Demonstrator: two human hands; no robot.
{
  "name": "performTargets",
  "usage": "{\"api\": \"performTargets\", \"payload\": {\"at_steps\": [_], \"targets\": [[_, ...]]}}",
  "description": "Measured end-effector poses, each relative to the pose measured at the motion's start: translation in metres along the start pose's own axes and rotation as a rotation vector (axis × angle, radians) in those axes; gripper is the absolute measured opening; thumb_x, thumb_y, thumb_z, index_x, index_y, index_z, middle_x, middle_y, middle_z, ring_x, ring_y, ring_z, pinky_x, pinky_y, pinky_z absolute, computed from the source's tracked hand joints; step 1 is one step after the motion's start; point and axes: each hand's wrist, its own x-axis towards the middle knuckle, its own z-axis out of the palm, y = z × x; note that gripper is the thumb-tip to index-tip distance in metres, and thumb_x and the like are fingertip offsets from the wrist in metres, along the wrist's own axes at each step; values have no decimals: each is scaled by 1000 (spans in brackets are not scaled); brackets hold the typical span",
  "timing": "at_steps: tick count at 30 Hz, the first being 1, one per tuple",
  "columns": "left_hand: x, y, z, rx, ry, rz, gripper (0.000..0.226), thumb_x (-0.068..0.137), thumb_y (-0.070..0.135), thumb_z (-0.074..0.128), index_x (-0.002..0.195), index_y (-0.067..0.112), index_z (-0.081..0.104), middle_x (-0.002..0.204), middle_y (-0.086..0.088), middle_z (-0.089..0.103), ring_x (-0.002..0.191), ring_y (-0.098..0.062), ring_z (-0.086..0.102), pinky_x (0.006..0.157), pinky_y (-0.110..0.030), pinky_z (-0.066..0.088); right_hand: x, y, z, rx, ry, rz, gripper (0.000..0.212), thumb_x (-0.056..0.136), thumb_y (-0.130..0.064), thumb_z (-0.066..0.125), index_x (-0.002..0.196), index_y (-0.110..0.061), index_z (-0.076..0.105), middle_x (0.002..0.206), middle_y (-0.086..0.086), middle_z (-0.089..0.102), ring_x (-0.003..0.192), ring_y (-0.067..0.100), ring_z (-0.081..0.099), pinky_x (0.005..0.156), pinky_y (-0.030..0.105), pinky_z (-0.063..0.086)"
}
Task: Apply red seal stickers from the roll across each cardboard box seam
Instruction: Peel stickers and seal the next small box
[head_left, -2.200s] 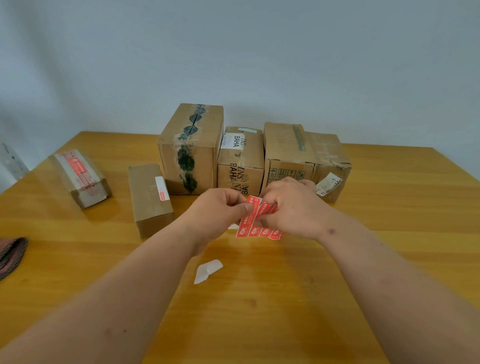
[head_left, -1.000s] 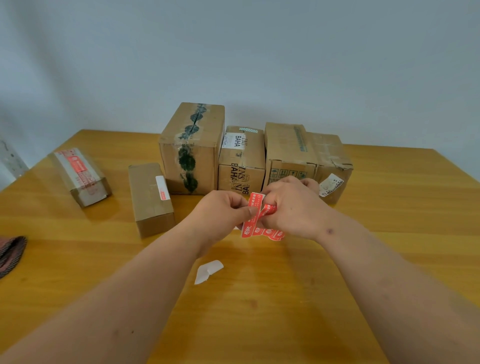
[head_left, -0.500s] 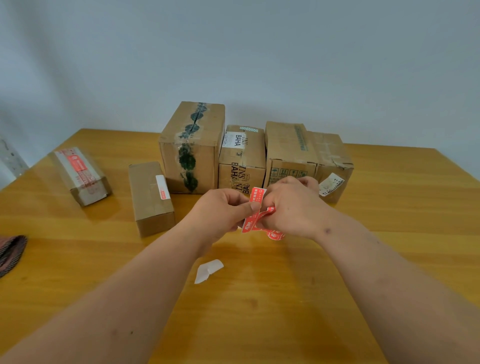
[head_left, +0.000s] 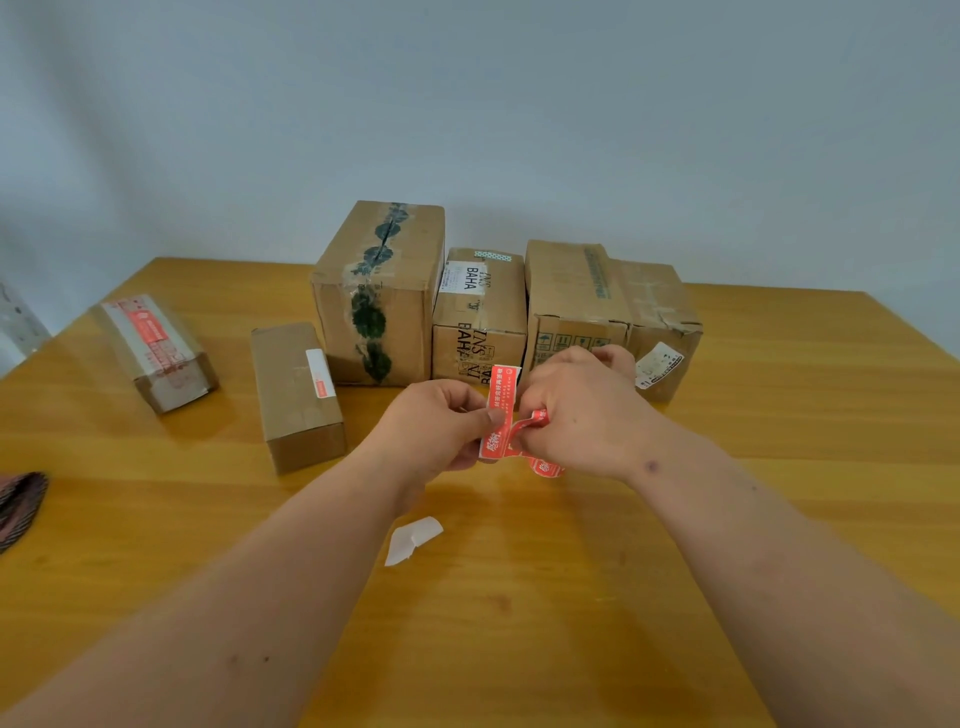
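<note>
Now both hands (head_left: 441, 421) on red sticker (head_left: 500, 415)

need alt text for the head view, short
Two hands hold a red sticker strip above a wooden table: the left hand pinches one sticker standing up from the strip the right hand grips. Six cardboard boxes stand behind, and a white paper scrap lies nearer the camera.
</note>
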Motion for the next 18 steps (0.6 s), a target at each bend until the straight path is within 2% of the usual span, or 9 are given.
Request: {"api": "performTargets", "payload": {"at_steps": [4,11,18], "targets": [[-2,2,-1,16,3,11,12,89,24,68,91,13,67,81,-4,76,82,-20,73,79,-37,60,2,1,-1,-10,-39,25,31,81,-56,57,83,-29,71,100,-16,59,112,14,39,101,46,19],[-5,6,-1,133,-42,34,6,83,16,74,87,15,70,85,-4,74,84,-20,70,81,-39,59,1,1,0,-44,-30,-7,24,82,-46,58,83,-26,71,101,-16,62,113,14,40,102,48,19],[-1,1,0,50,-14,-6,7,88,17,69,94,15,67,84,-5,76,78,-16,74,78,-36,60,-1,2,0,-54,-32,-23,24,83,-47,57,84,-28,71,101,-16,62,115,14,39,102,48,17]]}}
